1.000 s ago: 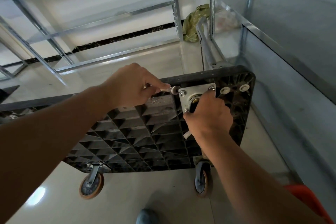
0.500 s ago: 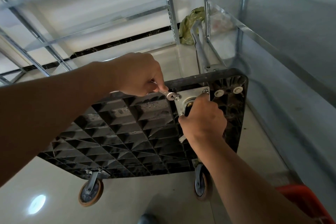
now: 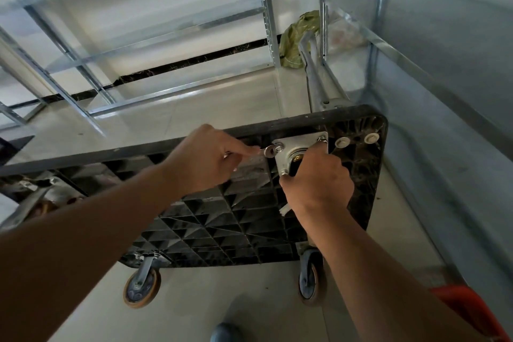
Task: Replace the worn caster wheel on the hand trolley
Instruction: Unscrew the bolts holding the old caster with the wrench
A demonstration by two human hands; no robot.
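Left hand (image 3: 205, 161) pinches the spanner (image 3: 265, 150) at the plate (image 3: 298, 147); right hand (image 3: 316, 183) grasps the stiff, probably heavy caster beneath.

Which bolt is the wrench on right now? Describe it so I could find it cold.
Start at the black ribbed underside of the upturned trolley, then its far right corner, where a silver caster plate sits. The bolt is at that plate's upper left corner, with the wrench head on it; the other visible corner bolts are bare.

Black ribbed trolley deck (image 3: 222, 219), silver caster plate (image 3: 299, 144), orange-rimmed wheels (image 3: 142, 287)
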